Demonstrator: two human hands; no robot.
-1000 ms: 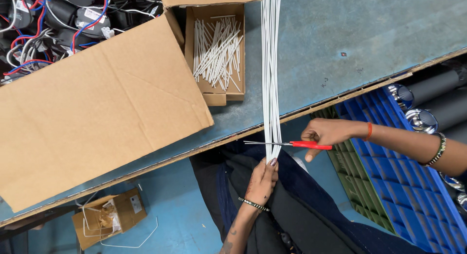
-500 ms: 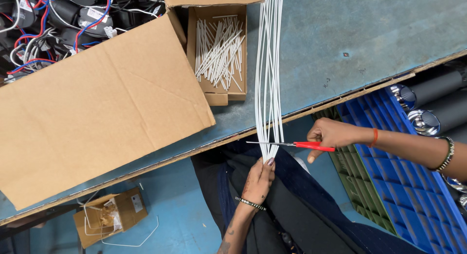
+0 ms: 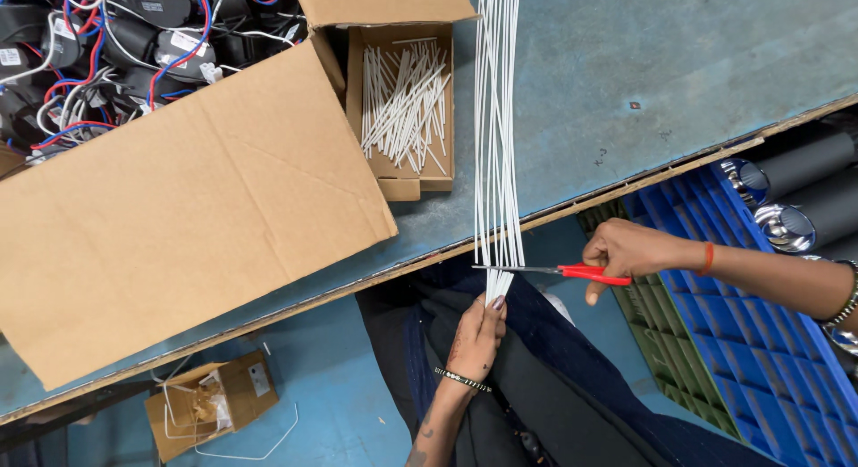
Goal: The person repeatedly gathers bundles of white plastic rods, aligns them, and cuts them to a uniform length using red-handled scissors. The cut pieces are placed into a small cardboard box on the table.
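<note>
A bundle of long thin white tubes (image 3: pixel 497 127) runs down the blue-grey table (image 3: pixel 643 83) and hangs past its front edge. My left hand (image 3: pixel 478 335) pinches the lower ends of the bundle below the edge. My right hand (image 3: pixel 626 255) holds red-handled scissors (image 3: pixel 559 271), blades lying across the tubes just above my left hand's fingers. A small open cardboard box (image 3: pixel 407 176) left of the bundle holds several short cut white tube pieces (image 3: pixel 404 100).
A large cardboard flap (image 3: pixel 179 217) covers the table's left side. Behind it lie black parts with red, blue and white wires (image 3: pixel 98 47). Blue and green plastic crates (image 3: pixel 715 342) and black cylinders (image 3: pixel 804 190) stand at right. A small box (image 3: pixel 210 403) sits on the floor.
The scissors have stayed across the bundle near the table edge. My left hand keeps its grip on the tube ends and has shifted only slightly.
</note>
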